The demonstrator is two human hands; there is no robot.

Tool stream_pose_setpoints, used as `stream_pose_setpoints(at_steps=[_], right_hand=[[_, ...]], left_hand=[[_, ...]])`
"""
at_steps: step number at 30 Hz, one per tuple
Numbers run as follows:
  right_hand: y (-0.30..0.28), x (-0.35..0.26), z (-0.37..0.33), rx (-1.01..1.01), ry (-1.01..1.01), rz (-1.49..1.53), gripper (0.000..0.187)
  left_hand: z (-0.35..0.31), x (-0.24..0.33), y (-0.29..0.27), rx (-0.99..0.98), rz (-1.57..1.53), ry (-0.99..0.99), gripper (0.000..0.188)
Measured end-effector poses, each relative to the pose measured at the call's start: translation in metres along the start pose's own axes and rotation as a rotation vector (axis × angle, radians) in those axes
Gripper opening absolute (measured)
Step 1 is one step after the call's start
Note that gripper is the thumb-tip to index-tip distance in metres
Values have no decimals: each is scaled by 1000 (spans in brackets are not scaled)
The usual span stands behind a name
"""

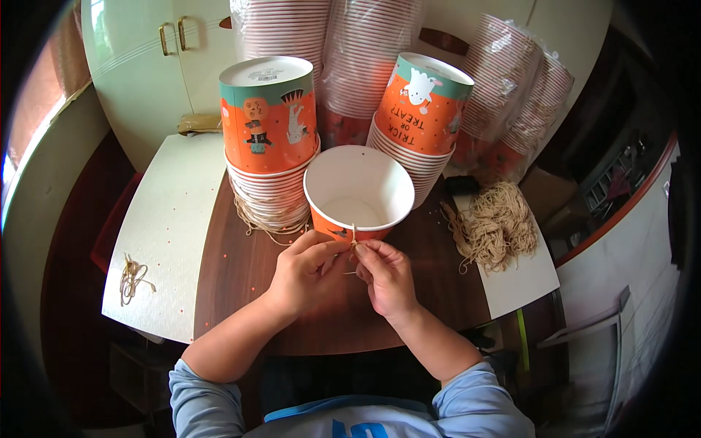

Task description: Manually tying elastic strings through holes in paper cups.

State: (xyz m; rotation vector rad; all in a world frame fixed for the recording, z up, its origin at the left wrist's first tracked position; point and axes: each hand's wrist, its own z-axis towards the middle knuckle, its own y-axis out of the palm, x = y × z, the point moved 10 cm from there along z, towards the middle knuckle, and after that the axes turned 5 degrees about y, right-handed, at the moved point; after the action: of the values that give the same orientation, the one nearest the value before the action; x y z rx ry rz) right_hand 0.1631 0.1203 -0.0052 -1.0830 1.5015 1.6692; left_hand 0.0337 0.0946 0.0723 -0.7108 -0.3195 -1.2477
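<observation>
An orange paper bucket point(359, 184) with a white inside stands upright before me, its mouth open toward me. At its near side a thin tan cord point(354, 237) crosses the rim. My left hand point(310, 264) pinches the cord there with thumb and forefinger. Close against it, my right hand point(385, 271) also has its fingertips closed on the cord. The fingers partly cover the cord and the bucket's front, so how the cord is looped or tied cannot be made out.
Upside-down stacks of printed buckets stand behind, at left point(269, 124) and right point(423, 102); loose cord rings the left stack's base. A tangled heap of cord point(500, 226) lies at right, a small bundle point(133, 280) at far left. Plastic-wrapped stacks point(372, 58) rise at the back.
</observation>
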Motion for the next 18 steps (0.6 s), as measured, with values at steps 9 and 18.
stream_pose_setpoints(at_steps=[9, 18], right_hand=[[0, -6, -3, -3, -83, -139, 14], [-5, -7, -1, 53, -50, -235, 23]], left_hand=[[2, 5, -2, 47, 43, 54, 22], [-4, -27, 10, -127, -139, -306, 11]])
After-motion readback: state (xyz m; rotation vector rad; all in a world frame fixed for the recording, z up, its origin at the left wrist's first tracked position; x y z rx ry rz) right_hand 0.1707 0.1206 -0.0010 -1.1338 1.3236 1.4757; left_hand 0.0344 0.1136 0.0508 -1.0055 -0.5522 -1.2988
